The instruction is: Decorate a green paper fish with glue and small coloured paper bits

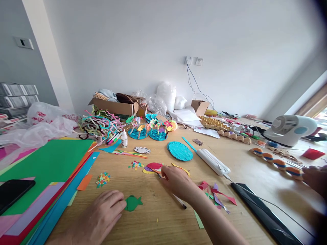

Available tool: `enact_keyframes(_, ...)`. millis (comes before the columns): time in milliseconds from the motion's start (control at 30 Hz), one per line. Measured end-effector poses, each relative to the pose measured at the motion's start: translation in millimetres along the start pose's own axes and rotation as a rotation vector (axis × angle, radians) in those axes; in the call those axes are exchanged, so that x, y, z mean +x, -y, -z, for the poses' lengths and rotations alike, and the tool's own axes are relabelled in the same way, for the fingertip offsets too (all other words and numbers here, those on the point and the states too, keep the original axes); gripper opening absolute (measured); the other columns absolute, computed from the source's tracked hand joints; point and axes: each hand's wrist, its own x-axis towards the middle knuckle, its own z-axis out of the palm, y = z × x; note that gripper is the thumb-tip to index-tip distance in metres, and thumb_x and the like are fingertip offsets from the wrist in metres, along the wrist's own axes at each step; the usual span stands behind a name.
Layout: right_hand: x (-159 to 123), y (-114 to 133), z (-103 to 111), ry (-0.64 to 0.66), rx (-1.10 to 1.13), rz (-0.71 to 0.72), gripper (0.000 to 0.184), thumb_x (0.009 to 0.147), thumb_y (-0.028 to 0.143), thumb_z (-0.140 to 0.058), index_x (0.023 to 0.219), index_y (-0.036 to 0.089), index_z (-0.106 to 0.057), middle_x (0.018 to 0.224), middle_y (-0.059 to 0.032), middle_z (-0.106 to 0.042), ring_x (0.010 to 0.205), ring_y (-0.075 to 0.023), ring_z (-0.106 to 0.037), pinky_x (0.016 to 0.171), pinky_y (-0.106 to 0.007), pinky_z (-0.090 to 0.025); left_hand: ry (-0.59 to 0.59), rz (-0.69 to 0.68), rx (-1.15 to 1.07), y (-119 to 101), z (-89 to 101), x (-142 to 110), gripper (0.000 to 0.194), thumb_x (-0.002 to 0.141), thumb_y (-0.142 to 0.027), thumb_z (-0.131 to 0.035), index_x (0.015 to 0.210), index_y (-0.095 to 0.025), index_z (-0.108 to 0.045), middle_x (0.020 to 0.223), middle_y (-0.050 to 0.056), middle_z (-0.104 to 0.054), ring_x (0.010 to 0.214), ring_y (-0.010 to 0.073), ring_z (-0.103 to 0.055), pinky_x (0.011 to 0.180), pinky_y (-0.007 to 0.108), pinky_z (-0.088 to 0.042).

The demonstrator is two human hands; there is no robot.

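My left hand (104,211) rests low on the table with its fingers together, their tips on the head end of a green paper fish (133,203). The fish lies flat, its tail pointing right. Farther forward, my right hand (176,178) is curled closed over a pen (181,201). The fingertips are partly hidden, so whether they grip the pen is unclear. Just beyond them lies a small pile of red, purple and yellow paper fish cutouts (154,165). Yellow paper strips (185,169) lie behind that hand, and coloured scraps (217,195) beside its wrist.
Coloured paper sheets (51,163) with a black phone (15,194) fill the left. Ahead are confetti piles (103,179), a glue bottle (124,139) and a blue disc (180,151). A power strip (213,161) lies right. Another person's hand (315,178) touches a painted egg-carton strip (278,164).
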Motion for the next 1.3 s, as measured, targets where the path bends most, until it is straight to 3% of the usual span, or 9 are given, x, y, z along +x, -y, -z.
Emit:
enact_keyframes(233, 65, 30, -5, -0.102, 0.285, 0.056, 0.027, 0.079, 0.019, -0.062, 0.106, 0.017, -0.062, 0.109, -0.008, -0.066, 0.098, -0.018, -0.061, 0.081, -0.025, -0.042, -0.026, -0.266, -0.011, -8, -6.1, 17, 0.033, 0.087, -0.005, -0.036, 0.103, -0.021, -0.06, 0.095, 0.005, -0.065, 0.085, 0.0202, -0.06, 0.081, 0.03, -0.051)
enact_keyframes(367, 118, 49, -18, -0.14, 0.418, -0.002, 0.044, 0.081, 0.024, -0.061, 0.123, 0.013, -0.054, 0.116, -0.012, -0.064, 0.103, -0.0201, -0.062, 0.083, -0.027, -0.046, -0.201, -0.407, -0.082, -6, -20.9, 18, 0.035, 0.091, -0.009, -0.028, 0.111, -0.018, -0.055, 0.096, 0.009, -0.065, 0.082, 0.0207, -0.06, 0.077, 0.031, -0.051)
enact_keyframes(500, 161, 70, -30, -0.179, 0.484, -0.021, 0.06, 0.076, 0.026, -0.069, 0.132, 0.017, -0.048, 0.131, -0.0118, -0.056, 0.118, -0.0239, -0.054, 0.093, -0.032, -0.044, -0.313, -0.459, -0.038, -3, -29.5, 14, 0.035, 0.095, -0.013, -0.024, 0.095, -0.019, -0.059, 0.073, 0.005, -0.062, 0.06, 0.0163, -0.055, 0.057, 0.027, -0.046)
enact_keyframes(600, 185, 84, -36, -0.198, 0.513, -0.024, 0.067, 0.074, 0.03, -0.074, 0.134, 0.018, -0.046, 0.133, -0.0111, -0.053, 0.123, -0.0257, -0.049, 0.098, -0.035, -0.041, -0.287, -0.514, 0.002, -3, -33.2, 13, 0.038, 0.1, -0.016, -0.026, 0.08, -0.021, -0.058, 0.058, 0.0, -0.053, 0.051, 0.0136, -0.05, 0.048, 0.025, -0.038)
enact_keyframes(800, 213, 98, -46, -0.156, 0.541, -0.051, 0.033, 0.092, 0.032, -0.057, 0.121, 0.016, -0.055, 0.121, -0.009, -0.057, 0.102, -0.0223, -0.06, 0.085, -0.042, -0.052, -0.359, -0.532, -0.048, 0, -58.9, 17, 0.05, 0.103, -0.02, -0.017, 0.073, -0.021, -0.057, 0.055, -0.002, -0.052, 0.049, 0.0109, -0.049, 0.043, 0.024, -0.034)
enact_keyframes(933, 216, 101, -49, -0.14, 0.575, -0.038, 0.032, 0.093, 0.032, -0.056, 0.121, 0.016, -0.055, 0.121, -0.0091, -0.057, 0.101, -0.022, -0.061, 0.084, -0.042, -0.053, -0.335, -0.531, -0.028, 3, -61.8, 16, 0.039, 0.102, -0.021, -0.03, 0.073, -0.022, -0.056, 0.056, -0.003, -0.052, 0.05, 0.011, -0.049, 0.043, 0.025, -0.033)
enact_keyframes(1100, 193, 101, -33, -0.229, 0.7, 0.0, 0.023, 0.079, 0.025, -0.066, 0.099, 0.016, -0.058, 0.092, -0.003, -0.063, 0.087, -0.0206, -0.059, 0.078, -0.036, -0.049, -0.315, -0.458, -0.134, -3, -31.3, 13, 0.036, 0.1, -0.023, -0.031, 0.07, -0.022, -0.052, 0.055, -0.001, -0.051, 0.048, 0.0131, -0.048, 0.043, 0.026, -0.033)
enact_keyframes(1167, 170, 96, -21, -0.247, 0.772, 0.045, 0.022, 0.075, 0.027, -0.065, 0.092, 0.018, -0.055, 0.083, 0.0005, -0.061, 0.081, -0.0184, -0.058, 0.073, -0.031, -0.048, -0.331, -0.339, -0.292, -3, -21.0, 14, 0.03, 0.096, -0.02, -0.033, 0.075, -0.021, -0.054, 0.061, 0.0, -0.056, 0.054, 0.0131, -0.052, 0.05, 0.023, -0.04)
enact_keyframes(1300, 102, 80, -2, -0.223, 0.924, 0.14, 0.022, 0.078, 0.033, -0.057, 0.093, 0.018, -0.051, 0.081, 0.0021, -0.059, 0.076, -0.0151, -0.059, 0.068, -0.027, -0.047, -0.393, 0.122, -0.569, 9, -11.2, 18, 0.013, 0.089, -0.02, -0.046, 0.089, -0.022, -0.059, 0.076, 0.0, -0.063, 0.068, 0.0134, -0.06, 0.064, 0.021, -0.049)
